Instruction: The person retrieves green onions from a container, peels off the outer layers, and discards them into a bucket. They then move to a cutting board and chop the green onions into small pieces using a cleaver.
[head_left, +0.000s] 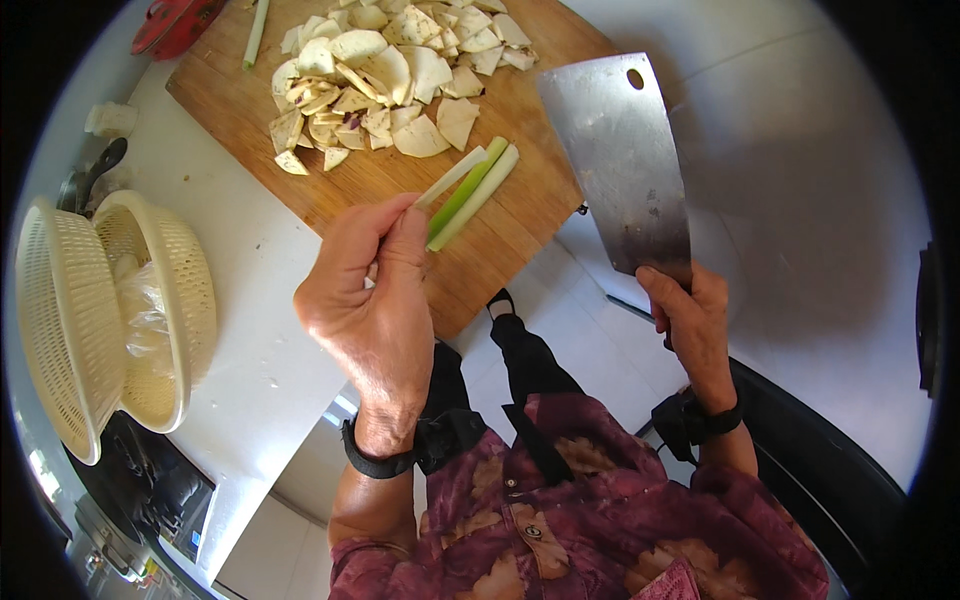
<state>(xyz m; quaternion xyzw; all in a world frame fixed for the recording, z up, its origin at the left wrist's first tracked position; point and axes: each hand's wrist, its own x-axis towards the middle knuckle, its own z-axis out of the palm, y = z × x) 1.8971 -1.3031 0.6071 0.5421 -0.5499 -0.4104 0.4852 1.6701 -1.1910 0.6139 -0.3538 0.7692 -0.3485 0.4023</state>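
Note:
My left hand pinches a thin pale scallion stalk between thumb and forefinger, above a wooden cutting board. Just beyond it, two more scallion pieces, one green and one whitish, lie side by side on the board. A wide steel cleaver is gripped by its handle in my right hand, held off the board's right side with the blade pointing away from me. Sliced pale root vegetable is heaped across the far part of the board.
Another scallion length lies at the board's far left, near a red object. Two cream plastic baskets stand on the white counter at left, one containing a clear plastic bag. A black cooktop is nearer.

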